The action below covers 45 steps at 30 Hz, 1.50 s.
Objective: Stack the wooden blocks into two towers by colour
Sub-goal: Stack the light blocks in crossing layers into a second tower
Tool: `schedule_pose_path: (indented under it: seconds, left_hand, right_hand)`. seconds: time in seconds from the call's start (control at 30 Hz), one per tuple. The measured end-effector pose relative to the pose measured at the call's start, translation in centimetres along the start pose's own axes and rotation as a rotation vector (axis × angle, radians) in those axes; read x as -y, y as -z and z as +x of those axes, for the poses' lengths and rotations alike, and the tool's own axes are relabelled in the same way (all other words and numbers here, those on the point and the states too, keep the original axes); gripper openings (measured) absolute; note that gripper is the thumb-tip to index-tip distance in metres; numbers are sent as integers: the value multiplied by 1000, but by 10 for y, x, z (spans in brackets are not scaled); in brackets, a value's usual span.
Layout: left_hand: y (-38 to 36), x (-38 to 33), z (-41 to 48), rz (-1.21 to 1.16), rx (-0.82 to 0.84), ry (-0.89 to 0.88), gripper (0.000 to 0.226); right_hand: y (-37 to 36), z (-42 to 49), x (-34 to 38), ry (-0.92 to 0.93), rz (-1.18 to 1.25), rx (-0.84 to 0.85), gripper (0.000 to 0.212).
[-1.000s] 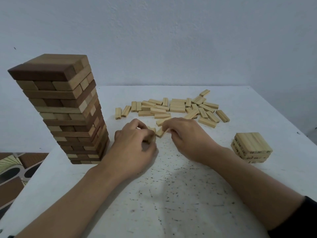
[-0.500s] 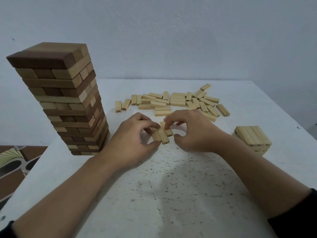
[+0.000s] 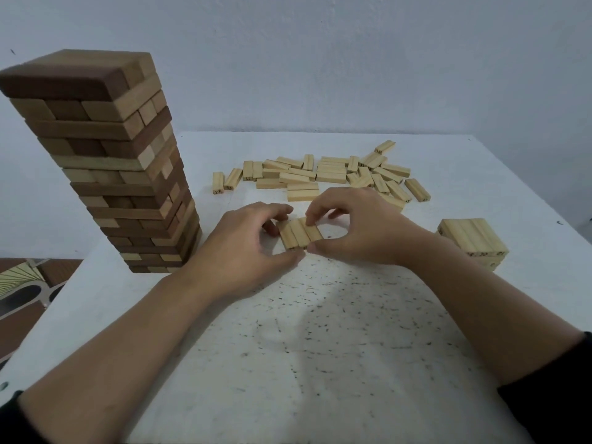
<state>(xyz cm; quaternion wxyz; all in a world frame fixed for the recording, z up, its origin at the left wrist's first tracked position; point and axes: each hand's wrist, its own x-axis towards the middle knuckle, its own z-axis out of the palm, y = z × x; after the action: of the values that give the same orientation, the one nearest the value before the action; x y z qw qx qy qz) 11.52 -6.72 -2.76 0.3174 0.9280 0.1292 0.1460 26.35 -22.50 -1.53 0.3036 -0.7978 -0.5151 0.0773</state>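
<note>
Three pale wooden blocks (image 3: 299, 233) lie side by side as a flat row at the table's middle. My left hand (image 3: 243, 248) pinches the row from its left side, thumb at the near end. My right hand (image 3: 355, 229) pinches it from the right, fingertips on the far end and thumb at the near end. A tall tower of brown and tan blocks (image 3: 105, 161) stands at the left. A low stack of pale blocks (image 3: 472, 240) sits at the right. Several loose pale blocks (image 3: 323, 176) lie scattered behind my hands.
The white table (image 3: 320, 347) is speckled with dark marks near me. Its left edge runs close to the tall tower, with patterned floor (image 3: 22, 283) beyond. A plain wall rises behind the table.
My hands have gathered loose pale blocks and squared them into a tidy row of three. Both hands drew slightly toward me with the blocks.
</note>
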Motion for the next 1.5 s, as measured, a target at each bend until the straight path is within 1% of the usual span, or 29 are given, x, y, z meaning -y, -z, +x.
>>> schedule_pose_path:
  seconds: [0.13, 0.23, 0.4, 0.5, 0.6, 0.87, 0.97, 1.13, 1.2, 1.3, 1.33, 1.43, 1.5]
  left_hand:
    - [0, 5, 3, -6, 25, -19, 58]
    - [-1, 7, 4, 0, 51, -48, 58]
    - [-1, 11, 6, 10, 38, -75, 60]
    - [-1, 12, 7, -1, 42, -80, 60]
    - [-2, 12, 7, -17, 79, -99, 58]
    - [1, 10, 5, -37, 132, -117, 56]
    - [0, 9, 5, -22, 114, -121, 58]
    - [2, 8, 4, -24, 49, -94, 61]
    - [2, 8, 4, -16, 22, -81, 59]
    - [2, 9, 4, 16, -30, -49, 55]
    - [1, 9, 4, 26, -35, -38, 54]
    - [0, 7, 3, 42, -28, -27, 50]
    - [0, 5, 3, 53, -23, -29, 51]
  right_hand:
    - [-3, 0, 0, 3, 9, -26, 36]
    - [-2, 1, -2, -34, 11, -17, 49]
    - [-4, 3, -3, -43, -97, 39, 59]
    - [-4, 3, -3, -48, -126, 75, 53]
    - [-3, 2, -2, -43, -118, 100, 48]
    - [-2, 1, -1, -30, -126, 131, 46]
    - [-3, 1, -1, -36, -119, 95, 47]
    - [-1, 0, -1, -76, -76, 66, 61]
    - [1, -1, -2, -106, -13, 63, 57]
    - [6, 0, -3, -151, 58, 53, 33]
    - [8, 0, -3, -161, 72, 54, 28]
    - [6, 0, -4, -149, 72, 65, 38]
    - [4, 0, -4, -113, 37, 61, 40]
